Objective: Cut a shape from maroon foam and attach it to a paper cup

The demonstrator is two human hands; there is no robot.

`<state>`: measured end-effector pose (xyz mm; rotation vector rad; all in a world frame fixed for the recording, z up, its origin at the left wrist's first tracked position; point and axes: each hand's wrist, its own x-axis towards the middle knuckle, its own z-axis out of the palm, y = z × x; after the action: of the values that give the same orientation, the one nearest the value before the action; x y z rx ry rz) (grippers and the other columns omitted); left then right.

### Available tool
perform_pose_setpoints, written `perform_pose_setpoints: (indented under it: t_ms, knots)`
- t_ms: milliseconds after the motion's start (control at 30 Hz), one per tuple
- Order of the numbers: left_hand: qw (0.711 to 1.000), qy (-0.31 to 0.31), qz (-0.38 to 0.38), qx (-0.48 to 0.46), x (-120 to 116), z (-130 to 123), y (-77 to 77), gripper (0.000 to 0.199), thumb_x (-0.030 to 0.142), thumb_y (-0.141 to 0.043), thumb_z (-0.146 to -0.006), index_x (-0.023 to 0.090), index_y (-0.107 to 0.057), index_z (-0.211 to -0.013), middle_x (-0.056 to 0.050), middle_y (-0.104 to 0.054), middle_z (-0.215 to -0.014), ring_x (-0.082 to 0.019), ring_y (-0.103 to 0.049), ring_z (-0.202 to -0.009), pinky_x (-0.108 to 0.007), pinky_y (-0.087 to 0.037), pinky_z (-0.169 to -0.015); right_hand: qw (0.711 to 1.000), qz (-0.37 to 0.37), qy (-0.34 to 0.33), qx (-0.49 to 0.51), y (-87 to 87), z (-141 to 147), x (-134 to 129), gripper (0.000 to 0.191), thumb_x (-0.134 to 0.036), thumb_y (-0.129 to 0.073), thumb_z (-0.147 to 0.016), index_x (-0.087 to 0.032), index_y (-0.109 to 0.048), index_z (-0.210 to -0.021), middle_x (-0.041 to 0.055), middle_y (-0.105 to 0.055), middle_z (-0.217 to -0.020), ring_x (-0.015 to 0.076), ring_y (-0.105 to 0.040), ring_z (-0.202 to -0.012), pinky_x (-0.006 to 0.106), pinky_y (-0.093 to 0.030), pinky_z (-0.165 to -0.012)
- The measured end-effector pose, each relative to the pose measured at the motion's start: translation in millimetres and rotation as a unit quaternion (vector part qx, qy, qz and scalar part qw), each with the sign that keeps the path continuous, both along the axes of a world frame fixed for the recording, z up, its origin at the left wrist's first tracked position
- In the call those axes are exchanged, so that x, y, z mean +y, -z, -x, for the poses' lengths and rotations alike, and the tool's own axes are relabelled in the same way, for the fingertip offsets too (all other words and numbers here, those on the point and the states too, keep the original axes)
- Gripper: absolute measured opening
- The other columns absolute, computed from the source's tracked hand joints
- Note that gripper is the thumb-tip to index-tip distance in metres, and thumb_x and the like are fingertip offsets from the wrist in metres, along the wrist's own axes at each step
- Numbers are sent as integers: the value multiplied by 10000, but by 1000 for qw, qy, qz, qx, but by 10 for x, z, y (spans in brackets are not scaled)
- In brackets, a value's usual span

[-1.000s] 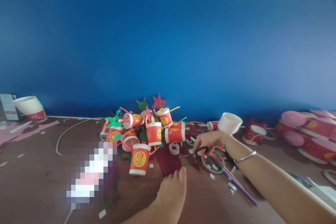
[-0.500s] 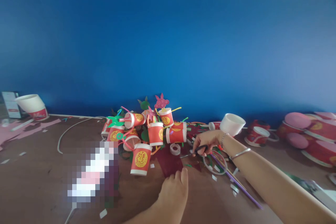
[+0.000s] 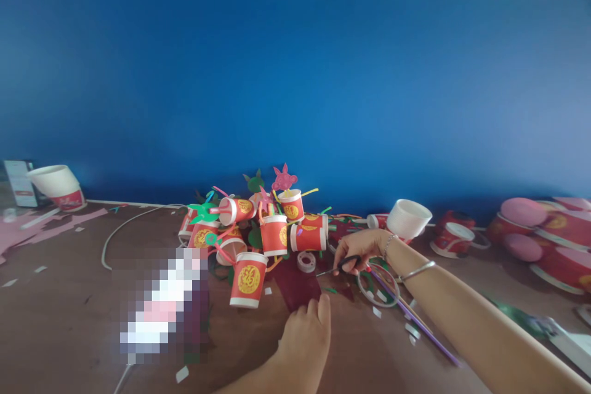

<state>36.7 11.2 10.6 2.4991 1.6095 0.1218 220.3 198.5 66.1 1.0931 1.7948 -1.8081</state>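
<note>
Dark red sheet (image 3: 295, 283): where is it, and how far along?

Flat on the tabletop (image 3: 83, 317), just below frame centre, right of the front red cup (image 3: 248, 281). My read: early in the cutting. No finished shape from it that I can see.

What's done, what's left?

Done, by the look of it: the cup pile at centre. Several cups have coloured strips sticking out, and a pink cutout (image 3: 284, 178) stands at the top. Remaining, I'd judge: most of the sheet, which looks uncut.

Left hand (image 3: 305, 329)?

Lower centre, fingers together over the sheet's near edge. Fingertips hidden, so can't tell if it's pinching or just pressing.

Right hand (image 3: 349, 252)?

Right of centre, clamped on the black handle of the scissors (image 3: 347, 263). Blades point left, tip at the sheet's right side. Can't tell if they're biting paper or lying above it.

Sheet condition?

Plain deep maroon, flat, roughly rectangular. No creases visible. Far end runs up toward the cups; tape roll (image 3: 306, 268) sits at that end, can't tell if on it or beside it. Similar dark red patch to the right; can't tell if joined.
</note>
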Motion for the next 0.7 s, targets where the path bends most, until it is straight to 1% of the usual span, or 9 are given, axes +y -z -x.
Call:
perform_pose_setpoints:
  t_ms: [167, 267, 400, 567, 700]
  knots:
    - [1000, -5, 2, -5, 1, -2, -6, 588, -68, -466, -739, 62, -371, -1304, -153, -629, -1034, -260, -651, -880, -373, -543, -702, 1000, 3, -1, 0, 28, 46, 11, 525, -391, -810, -557, -124, -706, -997, -28, -608, -537, 44, -439, -425, 129, -313, -376]
    - [1000, -4, -3, -5, 0, 1, 3, 575, -57, -471, -749, 65, -374, -1302, -154, -629, -1023, -258, -653, -865, -369, -542, -688, 1000, 1, -2, 3, 35, 70, 6, 540, -401, -813, -550, -113, -705, -993, -31, -597, -531, 42, -435, -429, 128, -303, -375]
    - [1000, -11, -2, -8, -3, 6, 10, 590, -56, -475, -744, 74, -362, -1308, -146, -626, -1025, -247, -646, -872, -362, -534, -706, 1000, 0, -8, 10, 32, 74, 16, 523, -390, -815, -549, -107, -711, -977, -43, -570, -515, 45, -448, -447, 129, -322, -391]
    - [1000, -15, 12, -17, -5, -2, -9, 589, -59, -482, -735, 71, -377, -1300, -149, -626, -1042, -257, -644, -892, -375, -538, -718, 1000, 7, -21, 12, 15, 91, 54, 488, -375, -798, -570, -126, -714, -981, -38, -588, -533, 48, -456, -441, 134, -328, -389]
    - [1000, -12, 15, -8, -5, -20, -19, 615, -61, -502, -726, 70, -370, -1312, -152, -628, -1050, -267, -648, -898, -385, -548, -715, 999, 18, -30, 18, 38, 156, 75, 495, -379, -793, -581, -120, -708, -995, -31, -600, -548, 46, -452, -445, 130, -326, -392]
